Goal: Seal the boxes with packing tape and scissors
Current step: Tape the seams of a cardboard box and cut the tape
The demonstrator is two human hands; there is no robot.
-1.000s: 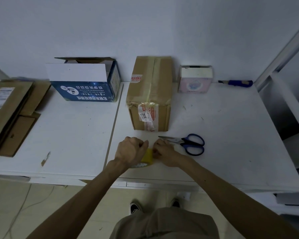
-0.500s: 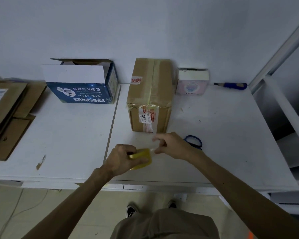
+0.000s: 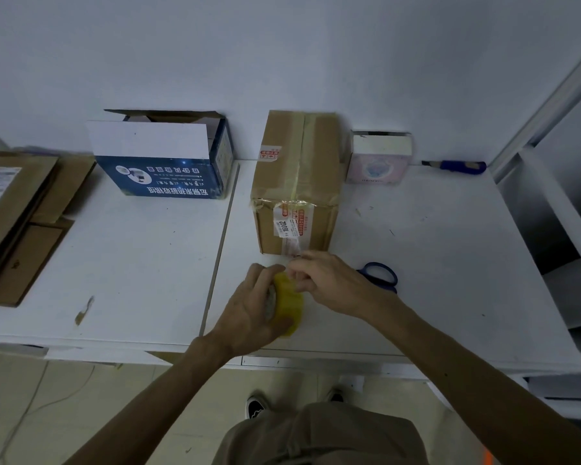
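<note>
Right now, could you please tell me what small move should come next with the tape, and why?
Probably draw the right hand toward the brown box to pull out a strip: the left hand grips the tape roll, the right pinches at its top edge, and the box sits just beyond.
</note>
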